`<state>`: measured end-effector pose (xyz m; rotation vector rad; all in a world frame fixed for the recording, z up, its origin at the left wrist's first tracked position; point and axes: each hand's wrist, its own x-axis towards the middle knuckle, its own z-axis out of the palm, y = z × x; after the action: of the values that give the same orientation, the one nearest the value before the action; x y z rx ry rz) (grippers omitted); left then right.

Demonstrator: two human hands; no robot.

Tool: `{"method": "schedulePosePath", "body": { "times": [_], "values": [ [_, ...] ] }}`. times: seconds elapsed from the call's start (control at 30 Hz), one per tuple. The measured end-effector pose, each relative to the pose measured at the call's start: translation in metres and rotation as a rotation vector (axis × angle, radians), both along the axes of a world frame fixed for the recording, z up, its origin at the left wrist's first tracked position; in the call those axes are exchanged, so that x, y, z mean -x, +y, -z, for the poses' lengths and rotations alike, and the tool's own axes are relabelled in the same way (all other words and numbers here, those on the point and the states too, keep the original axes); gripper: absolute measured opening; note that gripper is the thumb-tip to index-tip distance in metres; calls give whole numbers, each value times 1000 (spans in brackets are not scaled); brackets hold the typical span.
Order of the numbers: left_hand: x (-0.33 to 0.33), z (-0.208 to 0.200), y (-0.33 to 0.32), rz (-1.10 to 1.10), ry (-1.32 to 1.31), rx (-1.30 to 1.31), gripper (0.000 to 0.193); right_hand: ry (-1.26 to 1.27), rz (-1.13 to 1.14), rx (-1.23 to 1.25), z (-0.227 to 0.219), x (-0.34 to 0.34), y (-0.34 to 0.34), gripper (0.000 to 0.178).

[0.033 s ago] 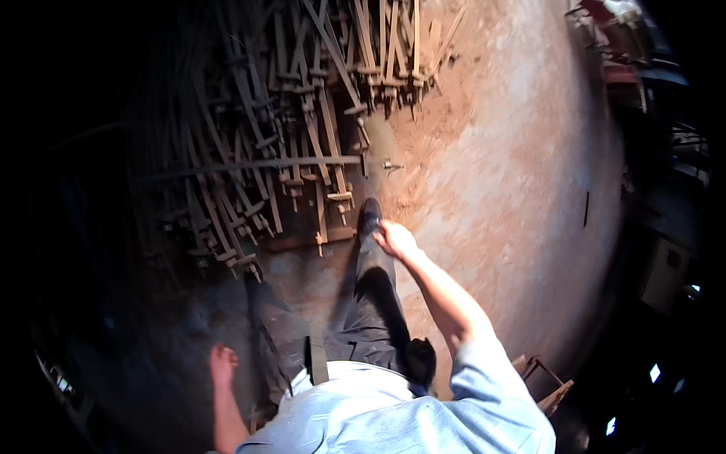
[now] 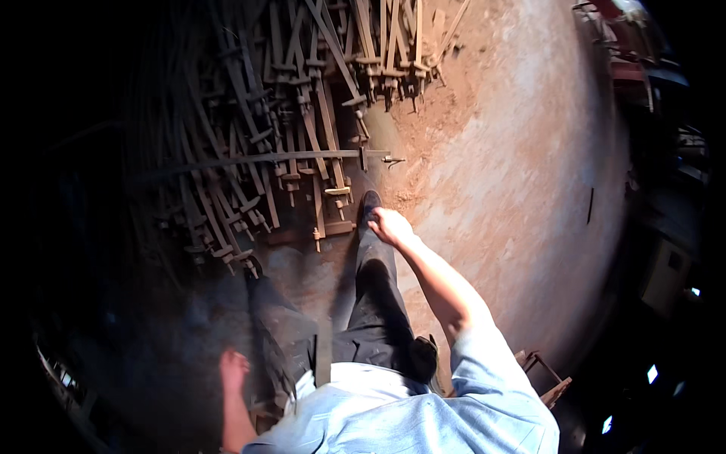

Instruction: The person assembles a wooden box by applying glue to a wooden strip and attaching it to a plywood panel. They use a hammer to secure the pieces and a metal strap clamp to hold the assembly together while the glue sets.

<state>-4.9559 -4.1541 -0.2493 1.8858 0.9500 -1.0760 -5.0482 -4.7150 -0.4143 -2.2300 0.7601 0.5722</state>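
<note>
My right hand (image 2: 391, 227) hangs over my right shin, its fingers curled in and nothing visible in them. Just beyond it is my dark shoe (image 2: 370, 201). My left hand (image 2: 234, 368) is lower left, in shade beside my left leg, with fingers loosely apart and holding nothing I can see. Ahead of my feet, many long bar clamps (image 2: 327, 129) lie in an overlapping heap, their screw ends toward me. One long bar clamp (image 2: 295, 156) lies crosswise over the others; its screw end reaches right, past the heap. Neither hand touches the clamps.
Reddish dust covers the concrete floor (image 2: 522, 174), which is sunlit on the right. A thin dark rod (image 2: 590, 206) lies there. Red machinery or frames (image 2: 631, 72) stand at the far right. A wooden frame piece (image 2: 556, 393) is by my right elbow. The left side is very dark.
The view has shifted slightly. My right hand sits slightly farther forward and to the left, its fingers still curled. My left hand appears a little farther right. The clamps lie as before.
</note>
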Motion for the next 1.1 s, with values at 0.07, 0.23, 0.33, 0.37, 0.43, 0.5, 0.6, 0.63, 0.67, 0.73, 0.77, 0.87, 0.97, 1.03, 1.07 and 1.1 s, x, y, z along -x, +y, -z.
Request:
{"method": "schedulePosePath", "body": {
  "times": [0.07, 0.23, 0.33, 0.37, 0.43, 0.5, 0.6, 0.63, 0.67, 0.73, 0.77, 0.87, 0.97, 1.03, 1.07, 1.1],
  "values": [
    [60, -23, -33, 366, 182, -76, 36, 123, -145, -22, 30, -51, -29, 39],
    [151, -51, -79, -40, 258, -66, 44, -170, -264, 76, 107, -131, -67, 29],
    [184, -57, -87, -140, 254, -74, 37, -248, -342, 174, 152, -157, -70, 28],
    [221, -51, -61, -225, 231, -83, 39, -165, -382, 131, 162, -167, -65, 26],
    [231, -44, -78, -162, 158, 57, 49, -1, -410, 108, 181, -171, -76, 25],
    [247, -23, -58, 335, 46, 75, 39, 59, -445, 162, 199, -166, -75, 29],
    [249, 7, -82, -163, 174, 62, 28, 86, -522, 199, 205, -176, -78, 23],
    [252, 16, -83, -138, 188, 25, 35, -14, -476, 212, 196, -176, -76, 25],
    [231, 24, -98, -103, 201, -11, 43, 32, -510, 132, 191, -175, -78, 25],
    [211, 41, -94, -68, 99, 54, 43, 129, -563, -33, 171, -173, -79, 26],
    [160, 35, -140, -63, 122, 34, 43, 167, -571, -32, 155, -168, -79, 21],
    [79, 59, -174, -56, 14, 157, 44, -87, -445, -116, 82, -131, -63, 15],
    [-18, 78, -227, -118, -219, 370, 46, -41, -426, -159, -12, -109, -43, 14],
    [-70, 88, -266, -374, -300, 479, 53, -40, -451, -95, -59, -82, -41, 17],
    [-87, 83, -290, -476, -323, 574, 55, 6, -422, -95, -79, -65, -43, 20],
    [-93, 83, -308, -520, -301, 701, 51, -17, -423, -107, -103, -53, -46, 21]
  ]
}}
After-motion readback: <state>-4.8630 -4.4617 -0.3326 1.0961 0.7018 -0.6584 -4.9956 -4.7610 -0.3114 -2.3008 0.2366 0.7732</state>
